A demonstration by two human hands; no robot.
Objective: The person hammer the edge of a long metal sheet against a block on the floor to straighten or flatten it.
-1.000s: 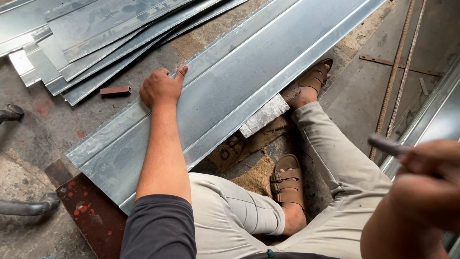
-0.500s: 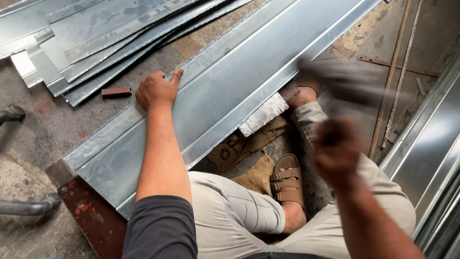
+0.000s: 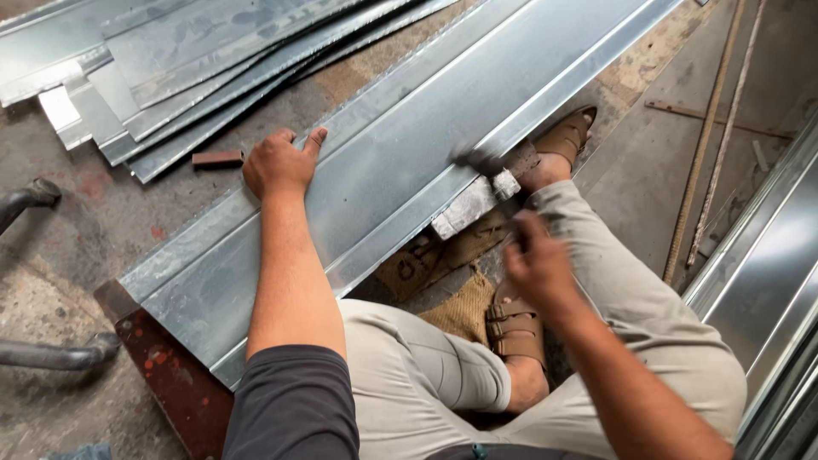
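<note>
Right hand (image 3: 538, 264), blurred, closes on a hammer (image 3: 494, 162) whose head now meets the folded edge of a long galvanised sheet (image 3: 409, 162) running from lower left to upper right; a second ago it was raised at right of frame. Left hand (image 3: 277, 162) presses flat on the sheet, open, over a metal bar (image 3: 464, 209). More sheets (image 3: 170, 60) lie stacked at upper left.

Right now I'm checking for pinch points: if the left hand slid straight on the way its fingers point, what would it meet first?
The left hand lies flat on the long metal sheet, fingers pointing to its far edge. Past that edge comes bare floor, then probably the stacked metal strips; depth is uncertain.
</note>
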